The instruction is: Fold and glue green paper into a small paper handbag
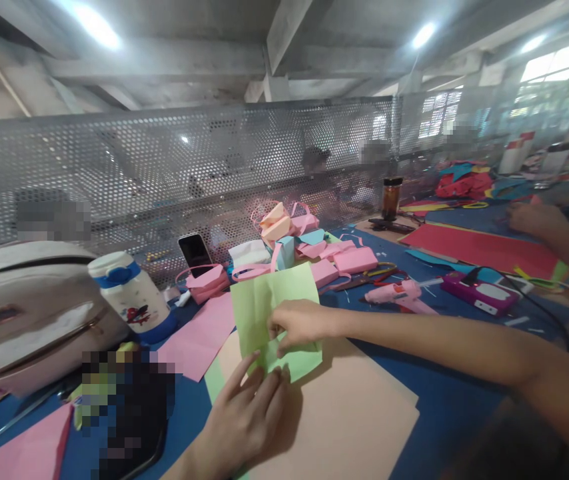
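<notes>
A light green sheet of paper (252, 307) stands partly folded, its back part upright and its lower part bent toward me. My left hand (247, 413) grips the near lower edge, fingers bent over it. From the right, my right hand (302, 327) reaches in with curled fingers against the inside of the fold, closed on the paper; its fingertips are partly hidden. Beneath both hands lies a stack of peach paper sheets (349, 413), with a pink sheet (199, 337) to the left of it.
Small folded paper bags (354, 259) pile up behind the green sheet. A pink glue gun (399, 295), scissors (372, 275) and a purple box (479, 293) lie right. A white bottle (132, 297), a phone (194, 253) and a backpack (29, 320) stand left. Another person's hand (539, 223) is far right.
</notes>
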Tool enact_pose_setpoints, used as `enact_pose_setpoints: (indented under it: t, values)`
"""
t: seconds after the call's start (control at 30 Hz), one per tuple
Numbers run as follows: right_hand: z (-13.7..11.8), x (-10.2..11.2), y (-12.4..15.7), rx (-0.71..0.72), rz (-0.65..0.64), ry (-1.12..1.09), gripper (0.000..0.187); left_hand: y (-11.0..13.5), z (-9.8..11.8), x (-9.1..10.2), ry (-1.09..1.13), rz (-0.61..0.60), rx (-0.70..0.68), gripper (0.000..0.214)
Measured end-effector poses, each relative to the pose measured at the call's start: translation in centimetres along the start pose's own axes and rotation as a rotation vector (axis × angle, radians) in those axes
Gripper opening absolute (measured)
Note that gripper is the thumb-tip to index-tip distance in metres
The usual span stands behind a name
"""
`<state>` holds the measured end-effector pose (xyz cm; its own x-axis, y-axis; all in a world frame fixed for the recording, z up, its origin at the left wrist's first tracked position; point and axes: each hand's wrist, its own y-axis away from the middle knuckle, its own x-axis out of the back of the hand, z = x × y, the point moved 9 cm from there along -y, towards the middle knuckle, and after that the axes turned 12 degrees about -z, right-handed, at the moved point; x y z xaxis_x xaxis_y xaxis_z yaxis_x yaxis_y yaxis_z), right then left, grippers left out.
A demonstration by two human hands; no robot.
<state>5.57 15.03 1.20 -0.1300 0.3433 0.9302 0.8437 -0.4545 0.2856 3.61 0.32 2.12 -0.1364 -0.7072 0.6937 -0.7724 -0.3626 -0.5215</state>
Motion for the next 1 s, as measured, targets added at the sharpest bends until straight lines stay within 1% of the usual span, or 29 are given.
enact_pose_setpoints:
  t: [0.07,0.2,0.27,0.3,0.33,0.37,0.43,0.47,0.5,0.57,0.67,0.73,0.83,1.0]
  values:
    - [0.0,0.2,0.5,-0.037,0.031,0.035,0.026,0.0,0.0,-0.2,0.007,-0.008,0.004,0.029]
    - [-1.3,0.9,2.4,-0.074,0.096,0.12,0.015,0.0,-0.3,-0.2,0.008,-0.003,0.032,0.028]
    - [-2.6,1.4,3.9,-0.038,0.181,0.188,0.015,-0.1,-0.5,-0.1,0.01,-0.006,0.047,0.027]
    - [-3.4,1.5,4.7,0.004,0.217,0.203,0.014,-0.1,-0.7,-0.2,0.016,-0.017,0.058,0.027]
    - [-3.9,1.2,5.3,0.045,0.223,0.207,0.012,-0.1,-0.8,-0.3,0.024,-0.036,0.07,0.027]
    - [-4.3,0.6,5.8,0.069,0.2,0.21,0.011,-0.1,-0.9,-0.5,0.032,-0.056,0.081,0.028]
    - [-4.2,-1.1,6.2,0.064,0.126,0.26,0.023,-0.2,-1.1,-0.8,0.045,-0.086,0.105,0.028]
    - [-4.0,-1.8,6.4,0.05,0.111,0.307,0.025,-0.2,-1.2,-0.9,0.048,-0.093,0.117,0.029]
    - [-3.8,-2.4,6.4,0.035,0.116,0.36,0.021,-0.2,-1.2,-1.0,0.05,-0.101,0.128,0.028]
    - [-3.4,-3.2,6.4,0.019,0.16,0.461,0.002,-0.2,-1.2,-1.1,0.055,-0.109,0.147,0.029]
    - [-2.9,-4.0,6.0,0.013,0.214,0.528,0.013,-0.3,-1.1,-1.2,0.049,-0.115,0.158,0.032]
    - [-2.8,-4.1,5.8,0.006,0.217,0.518,0.012,-0.5,-1.1,-1.3,0.033,-0.129,0.164,0.032]
    - [-2.5,-3.6,5.5,-0.026,0.17,0.483,0.011,-1.0,-1.4,-1.5,0.011,-0.175,0.176,0.032]
    - [-2.0,-2.2,5.4,-0.028,0.09,0.393,0.012,-1.1,-2.2,-2.1,0.093,-0.214,0.185,0.028]
